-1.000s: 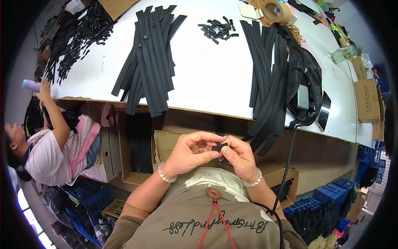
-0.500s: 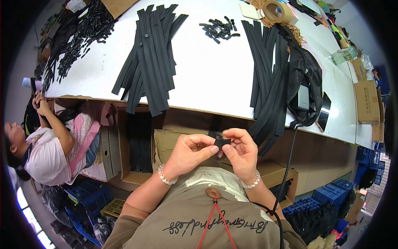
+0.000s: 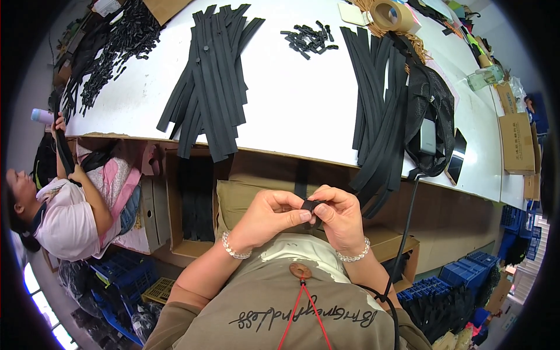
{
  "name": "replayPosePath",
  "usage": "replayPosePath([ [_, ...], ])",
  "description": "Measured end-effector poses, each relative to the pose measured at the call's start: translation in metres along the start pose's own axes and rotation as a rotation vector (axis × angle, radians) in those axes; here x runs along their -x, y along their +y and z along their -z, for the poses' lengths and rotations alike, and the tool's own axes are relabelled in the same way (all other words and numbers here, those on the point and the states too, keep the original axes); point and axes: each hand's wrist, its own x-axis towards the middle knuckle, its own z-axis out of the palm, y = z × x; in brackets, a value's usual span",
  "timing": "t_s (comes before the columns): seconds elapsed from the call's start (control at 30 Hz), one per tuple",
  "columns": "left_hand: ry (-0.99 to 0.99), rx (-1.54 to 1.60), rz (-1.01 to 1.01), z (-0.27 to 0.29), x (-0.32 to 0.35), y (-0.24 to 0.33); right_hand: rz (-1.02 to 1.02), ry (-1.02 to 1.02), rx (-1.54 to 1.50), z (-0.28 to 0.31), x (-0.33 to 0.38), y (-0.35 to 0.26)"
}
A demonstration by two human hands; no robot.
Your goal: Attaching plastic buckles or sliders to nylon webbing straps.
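Both my hands meet in front of my waist, below the table's near edge. Pinched between them is the end of a black zipper strip (image 3: pixel 311 205), its tip partly hidden by the fingers. My left hand (image 3: pixel 269 214) grips it from the left with thumb and index finger. On the other side, the thumb and fingers of my right hand (image 3: pixel 339 217) close on the same end. Whether a small slider is in the fingers too, I cannot tell. A pile of black zipper strips (image 3: pixel 213 87) lies on the table to the left, another bundle (image 3: pixel 376 99) to the right.
Small black zipper sliders (image 3: pixel 308 39) lie between the strips on the white table (image 3: pixel 291 105), with a larger heap (image 3: pixel 125 44) far left. A mesh bag (image 3: pixel 430 111) with a cable sits at right. A co-worker (image 3: pixel 70 216) handles a black strip at left.
The strip's end, flat and facing me before, is now turned and bunched between my fingertips. My hands have barely shifted. The co-worker at left now holds a black strip stretched between their hands.
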Motion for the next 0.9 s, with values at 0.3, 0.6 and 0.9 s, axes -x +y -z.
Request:
replayPosePath([
  [0.3,0.341,-0.749,-0.681,-0.017,0.008,-0.001,0.338,-0.006,0.615,-0.008,-0.001,-0.011],
  [0.6,0.326,-0.696,-0.727,-0.015,0.005,-0.004,0.405,0.009,0.781,-0.012,0.003,-0.018],
  [0.9,0.334,-0.416,-0.558,-0.011,0.006,-0.017,0.258,0.187,0.704,-0.013,0.008,-0.009],
])
